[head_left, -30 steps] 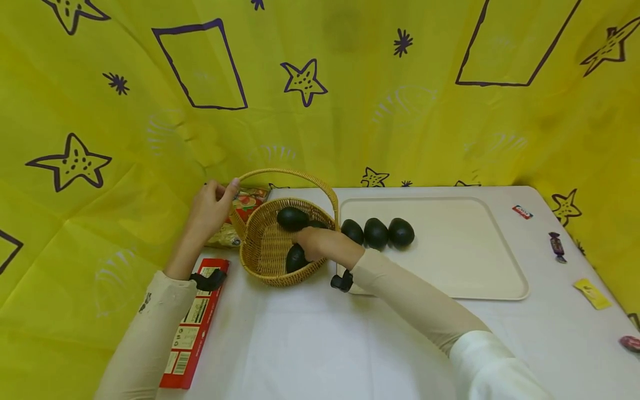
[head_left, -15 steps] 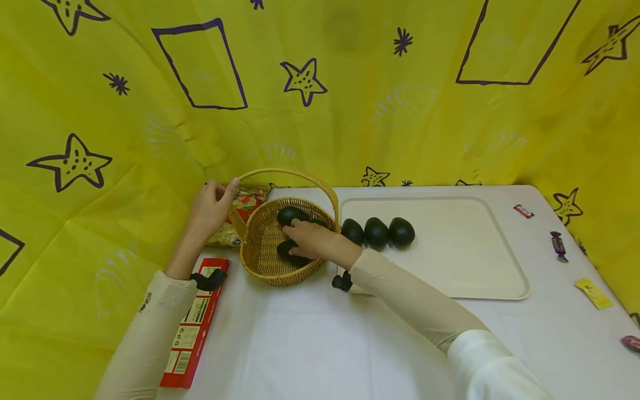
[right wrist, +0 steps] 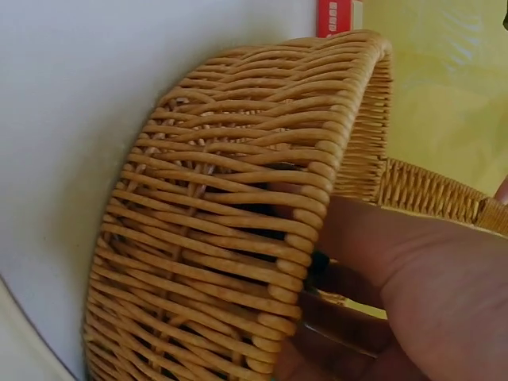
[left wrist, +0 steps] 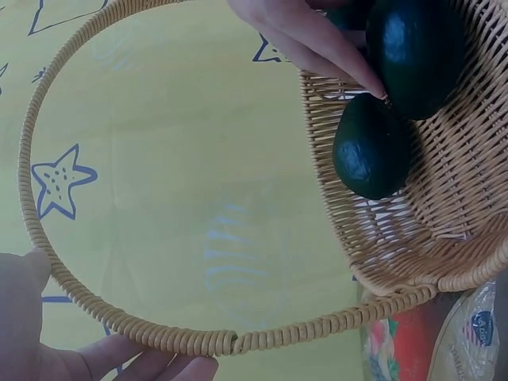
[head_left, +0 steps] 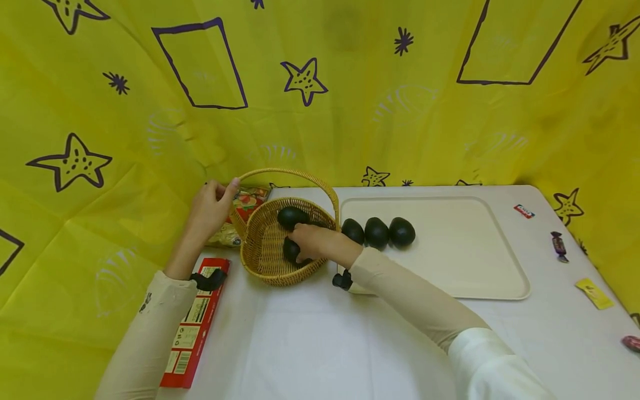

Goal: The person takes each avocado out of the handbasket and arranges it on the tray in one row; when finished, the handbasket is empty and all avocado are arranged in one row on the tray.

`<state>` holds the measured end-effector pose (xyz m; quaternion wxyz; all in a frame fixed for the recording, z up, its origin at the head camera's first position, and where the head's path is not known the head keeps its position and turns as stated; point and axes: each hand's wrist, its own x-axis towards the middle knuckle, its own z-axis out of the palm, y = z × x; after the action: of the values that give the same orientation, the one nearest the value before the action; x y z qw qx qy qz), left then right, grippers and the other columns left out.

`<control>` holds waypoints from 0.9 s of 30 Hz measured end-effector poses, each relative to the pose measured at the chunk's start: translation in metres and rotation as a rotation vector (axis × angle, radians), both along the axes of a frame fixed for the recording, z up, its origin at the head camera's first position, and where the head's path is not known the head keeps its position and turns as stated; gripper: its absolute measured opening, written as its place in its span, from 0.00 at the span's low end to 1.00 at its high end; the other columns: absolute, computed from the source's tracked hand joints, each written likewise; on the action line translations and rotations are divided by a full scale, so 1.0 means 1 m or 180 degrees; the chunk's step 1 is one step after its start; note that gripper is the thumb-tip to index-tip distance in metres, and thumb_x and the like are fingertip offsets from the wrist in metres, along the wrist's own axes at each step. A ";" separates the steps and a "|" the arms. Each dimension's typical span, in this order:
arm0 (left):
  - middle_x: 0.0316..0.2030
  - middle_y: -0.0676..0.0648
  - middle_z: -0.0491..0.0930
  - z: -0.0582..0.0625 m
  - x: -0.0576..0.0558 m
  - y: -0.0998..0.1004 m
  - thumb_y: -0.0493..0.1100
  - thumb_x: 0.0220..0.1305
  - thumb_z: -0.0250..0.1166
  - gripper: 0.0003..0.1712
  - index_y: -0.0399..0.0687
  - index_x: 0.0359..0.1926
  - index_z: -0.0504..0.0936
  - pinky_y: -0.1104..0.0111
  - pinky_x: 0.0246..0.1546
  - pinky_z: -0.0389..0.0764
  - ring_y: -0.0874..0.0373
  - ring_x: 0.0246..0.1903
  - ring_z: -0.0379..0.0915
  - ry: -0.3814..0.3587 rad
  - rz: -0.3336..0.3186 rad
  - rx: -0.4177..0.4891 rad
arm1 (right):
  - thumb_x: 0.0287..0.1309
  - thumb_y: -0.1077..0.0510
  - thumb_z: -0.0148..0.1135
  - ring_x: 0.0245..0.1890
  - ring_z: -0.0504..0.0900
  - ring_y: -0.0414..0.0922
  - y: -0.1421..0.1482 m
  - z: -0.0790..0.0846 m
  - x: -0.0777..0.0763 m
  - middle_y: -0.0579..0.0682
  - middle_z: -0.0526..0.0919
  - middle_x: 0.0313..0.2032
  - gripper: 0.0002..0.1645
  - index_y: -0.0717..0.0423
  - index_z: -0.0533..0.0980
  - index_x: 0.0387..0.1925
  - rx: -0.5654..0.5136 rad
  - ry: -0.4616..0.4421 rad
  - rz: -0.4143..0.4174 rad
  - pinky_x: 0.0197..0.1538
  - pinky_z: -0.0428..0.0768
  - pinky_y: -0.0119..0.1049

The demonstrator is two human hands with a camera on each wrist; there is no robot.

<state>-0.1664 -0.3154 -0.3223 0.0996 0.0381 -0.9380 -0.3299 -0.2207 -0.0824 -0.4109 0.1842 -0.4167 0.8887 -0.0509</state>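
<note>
One white-covered desk (head_left: 310,350) carries it all, and on its right side the cream tray (head_left: 465,255) keeps the same row of three avocados (head_left: 376,233) as a second ago. Beside that tray stands the wicker basket (head_left: 265,250), also unmoved: the left hand (head_left: 210,208) stays closed round the side of its handle (head_left: 290,172). The red box (head_left: 197,328) lies as before. What has changed is down inside the basket. Half a second ago the right hand (head_left: 320,241) was spread across two fruits; now its thumb and fingers have closed in around the near avocado (head_left: 291,250), though the rim hides part of that hold from me. The far avocado (head_left: 291,218) lies just behind, and a third avocado (left wrist: 348,16) is mostly covered. To my eye, this is fine adjusting of fruit within the basket, with that piece not yet let go.
</note>
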 end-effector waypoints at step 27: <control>0.42 0.36 0.74 0.000 -0.001 -0.001 0.75 0.77 0.44 0.45 0.33 0.51 0.73 0.55 0.36 0.73 0.43 0.35 0.70 -0.0018 0.0011 0.0030 | 0.61 0.49 0.79 0.63 0.82 0.51 -0.001 -0.005 -0.001 0.56 0.82 0.64 0.39 0.55 0.75 0.70 -0.0126 -0.0097 -0.0152 0.63 0.81 0.43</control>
<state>-0.1677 -0.3163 -0.3223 0.0973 0.0412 -0.9366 -0.3341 -0.2218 -0.0836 -0.4163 0.1882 -0.3982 0.8943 -0.0792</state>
